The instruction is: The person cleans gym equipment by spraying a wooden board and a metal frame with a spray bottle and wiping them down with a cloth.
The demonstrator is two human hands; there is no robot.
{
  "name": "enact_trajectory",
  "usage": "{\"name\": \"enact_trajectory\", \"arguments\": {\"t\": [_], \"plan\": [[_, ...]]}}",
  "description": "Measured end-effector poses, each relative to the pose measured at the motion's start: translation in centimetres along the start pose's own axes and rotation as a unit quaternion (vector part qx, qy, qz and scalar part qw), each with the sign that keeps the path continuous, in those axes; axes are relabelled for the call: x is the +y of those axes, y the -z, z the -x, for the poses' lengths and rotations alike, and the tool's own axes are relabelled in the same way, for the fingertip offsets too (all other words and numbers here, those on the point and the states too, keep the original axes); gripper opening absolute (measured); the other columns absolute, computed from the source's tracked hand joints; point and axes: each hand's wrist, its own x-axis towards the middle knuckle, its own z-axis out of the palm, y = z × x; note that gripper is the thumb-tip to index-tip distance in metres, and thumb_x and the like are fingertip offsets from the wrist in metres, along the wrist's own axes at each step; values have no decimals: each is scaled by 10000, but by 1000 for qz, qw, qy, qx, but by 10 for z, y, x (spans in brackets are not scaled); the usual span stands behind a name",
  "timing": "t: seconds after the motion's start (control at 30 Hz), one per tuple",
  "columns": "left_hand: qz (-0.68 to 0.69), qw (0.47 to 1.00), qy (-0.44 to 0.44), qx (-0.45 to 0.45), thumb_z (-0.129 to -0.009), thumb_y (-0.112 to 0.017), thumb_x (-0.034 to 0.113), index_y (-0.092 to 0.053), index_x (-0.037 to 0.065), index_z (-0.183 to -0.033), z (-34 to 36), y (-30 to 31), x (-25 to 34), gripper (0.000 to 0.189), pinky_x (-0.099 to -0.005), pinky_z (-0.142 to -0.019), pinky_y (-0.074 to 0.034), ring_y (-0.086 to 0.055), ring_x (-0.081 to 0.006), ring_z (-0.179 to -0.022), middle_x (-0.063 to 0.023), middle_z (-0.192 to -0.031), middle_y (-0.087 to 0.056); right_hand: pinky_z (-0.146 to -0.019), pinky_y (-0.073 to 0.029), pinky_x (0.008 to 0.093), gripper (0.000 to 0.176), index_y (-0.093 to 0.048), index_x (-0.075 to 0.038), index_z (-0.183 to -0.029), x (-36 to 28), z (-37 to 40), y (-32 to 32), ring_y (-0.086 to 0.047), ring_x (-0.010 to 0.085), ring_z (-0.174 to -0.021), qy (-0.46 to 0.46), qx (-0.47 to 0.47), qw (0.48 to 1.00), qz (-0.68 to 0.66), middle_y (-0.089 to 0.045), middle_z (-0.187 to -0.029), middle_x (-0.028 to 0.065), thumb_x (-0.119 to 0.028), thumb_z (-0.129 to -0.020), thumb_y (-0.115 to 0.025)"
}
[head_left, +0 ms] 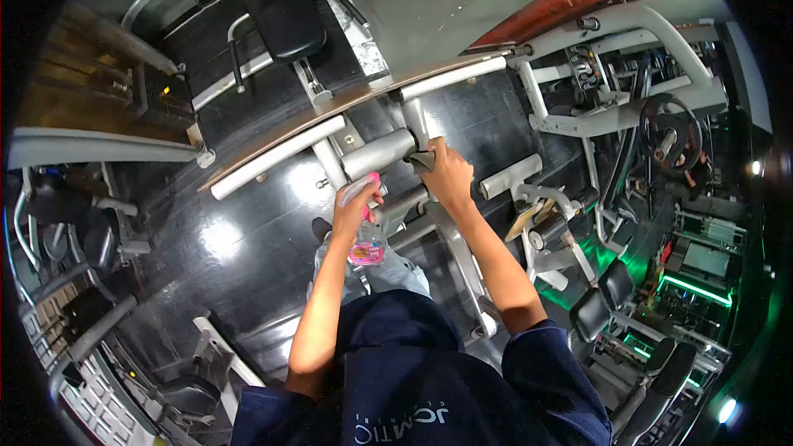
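Note:
My left hand is closed around a spray bottle with a pink trigger head and a clear body with a pink label. The bottle hangs in front of my legs, its head close to the grey machine frame. My right hand grips a dark cloth, bunched under the fingers. Cloth and fingers are at the right end of the thick grey tube, by an upright post; part of the cloth is hidden by the hand.
A long white-grey bar crosses ahead of me on the machine. Grey tubes stand to my right, near a weight plate. A black padded seat is at the far side, and more gym machines line both sides of the black floor.

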Motion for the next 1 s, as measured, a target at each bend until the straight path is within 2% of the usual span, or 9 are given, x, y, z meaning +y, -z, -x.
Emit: {"name": "enact_trajectory", "arguments": {"t": [0.13,0.23,0.5,0.67,0.77,0.83,0.9,0.93,1.0], "plan": [[38,999,-32,1,-862,-694,273,-687,3,-944,-1,4,-7,282,-255,-413,-425,-617,-121,-620,-72,-779,-653,-630,-483,499,433,-426,-130,-1014,-14,19,-9,-656,395,-738,-147,0,989,35,-651,-782,159,-157,-721,-744],[38,999,-14,5,-863,-697,262,-694,11,-943,-2,6,-10,264,-252,-416,-433,-638,-116,-684,-57,-785,-656,-616,-475,516,402,-410,-127,-1002,-2,38,-28,-653,420,-714,-128,-5,991,46,-650,-753,183,-168,-744,-716],[13,999,-46,-12,-879,-668,272,-688,7,-938,-3,9,-26,272,-242,-424,-425,-594,-102,-566,-60,-753,-649,-653,-476,509,486,-436,-122,-988,-22,1,-17,-643,432,-755,-130,77,987,53,-659,-748,161,-312,-721,-795],[-7,998,-43,-49,-862,-678,270,-695,-1,-906,-1,18,-20,275,-244,-413,-420,-592,-99,-545,-61,-724,-662,-660,-471,525,504,-427,-125,-1015,-26,23,-20,-617,412,-864,-149,76,985,38,-526,-980,119,-248,-703,-802],[10,997,-46,-56,-851,-681,260,-703,-5,-883,-1,18,-18,268,-242,-407,-419,-598,-95,-552,-59,-713,-671,-691,-491,506,482,-442,-122,-1030,-21,39,-25,-628,396,-878,-165,34,983,75,-538,-991,123,-179,-703,-791],[15,997,-46,-56,-851,-681,257,-705,-6,-874,0,19,-17,265,-242,-407,-418,-594,-96,-545,-57,-712,-671,-701,-505,492,502,-465,-129,-1063,-20,44,-21,-616,388,-912,-151,31,985,81,-525,-1015,127,-155,-681,-791],[37,996,-41,-67,-849,-683,240,-709,-8,-875,1,19,-16,251,-241,-405,-416,-594,-97,-548,-58,-723,-676,-693,-507,510,533,-467,-137,-1112,-21,49,-8,-601,381,-946,-2,-24,997,79,-515,-1039,109,-134,-681,-779],[41,996,-40,-68,-849,-683,240,-709,-8,-875,2,18,-15,251,-241,-405,-416,-594,-97,-548,-58,-723,-676,-743,-555,437,561,-512,-151,-1164,-29,49,3,-559,328,-1050,19,-75,994,76,-505,-1101,92,-121,-669,-774],[28,997,-41,-59,-877,-657,272,-688,-10,-917,4,17,-16,286,-243,-429,-402,-539,-97,-491,-62,-734,-656,-747,-563,418,528,-537,-155,-1150,-30,43,9,-543,316,-1064,98,-101,985,105,-512,-1122,72,-121,-678,-769]]}}
